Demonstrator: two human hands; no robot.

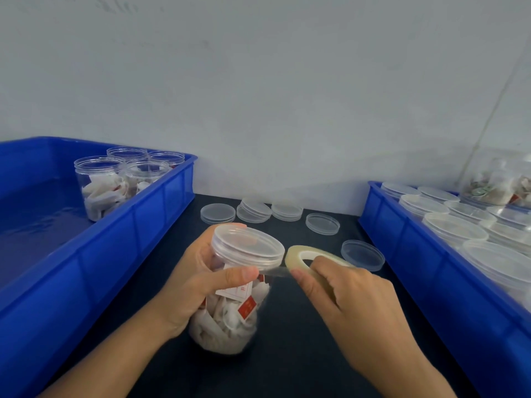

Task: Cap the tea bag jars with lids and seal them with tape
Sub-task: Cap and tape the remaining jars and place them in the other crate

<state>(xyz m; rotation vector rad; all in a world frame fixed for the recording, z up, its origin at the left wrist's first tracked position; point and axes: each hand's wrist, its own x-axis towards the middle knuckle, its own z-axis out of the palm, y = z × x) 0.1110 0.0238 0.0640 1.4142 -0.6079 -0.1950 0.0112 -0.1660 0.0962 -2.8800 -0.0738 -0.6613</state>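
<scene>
My left hand (198, 280) grips a clear jar of tea bags (230, 317) that stands tilted on the dark table, with a clear lid (247, 245) on top. Its thumb presses the free end of a tape strip (274, 272) against the jar just under the lid. My right hand (350, 303) holds the roll of clear tape (301, 258) right beside the lid, with the strip stretched between roll and jar.
A blue bin (161, 214) on the left holds several open jars of tea bags (100, 188). Loose lids (254, 211) lie on the table behind the jar. A blue bin (402, 242) on the right holds several capped jars (454, 231).
</scene>
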